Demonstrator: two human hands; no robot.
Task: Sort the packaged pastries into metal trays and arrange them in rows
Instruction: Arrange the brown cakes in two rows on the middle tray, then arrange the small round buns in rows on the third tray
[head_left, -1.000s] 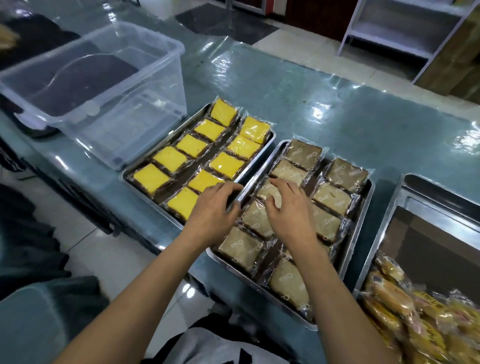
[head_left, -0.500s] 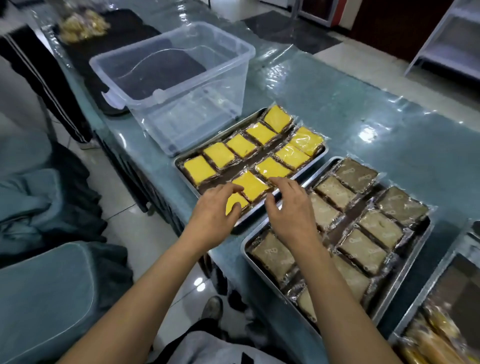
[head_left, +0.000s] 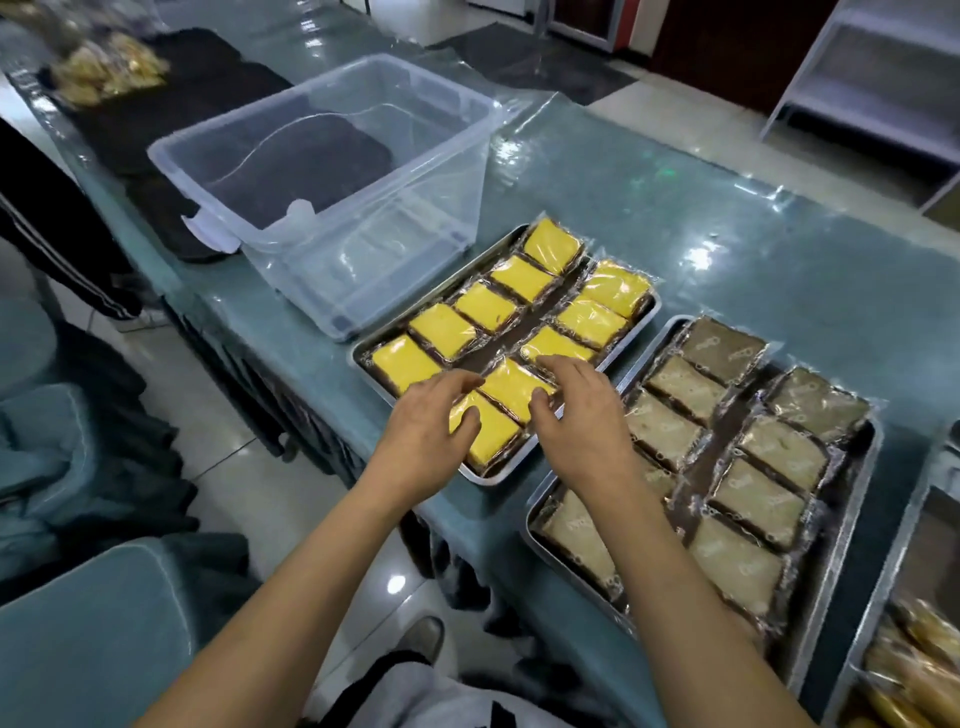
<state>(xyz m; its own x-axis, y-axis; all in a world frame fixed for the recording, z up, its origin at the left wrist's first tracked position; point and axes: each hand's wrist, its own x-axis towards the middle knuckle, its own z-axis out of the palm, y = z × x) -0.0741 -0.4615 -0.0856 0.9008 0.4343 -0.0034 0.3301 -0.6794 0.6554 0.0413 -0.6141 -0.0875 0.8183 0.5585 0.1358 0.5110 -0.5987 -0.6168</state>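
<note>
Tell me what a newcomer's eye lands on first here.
The bright yellow pastries stand out, in two rows on the metal tray at the centre, with the left hand and right hand on the nearest packs. To its right sits a tray of brown pastries; behind, a clear plastic bin.

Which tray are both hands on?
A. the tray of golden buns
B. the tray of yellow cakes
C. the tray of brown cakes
B: the left hand and right hand rest on yellow plastic-wrapped square pastries in the rectangular metal tray.
</note>
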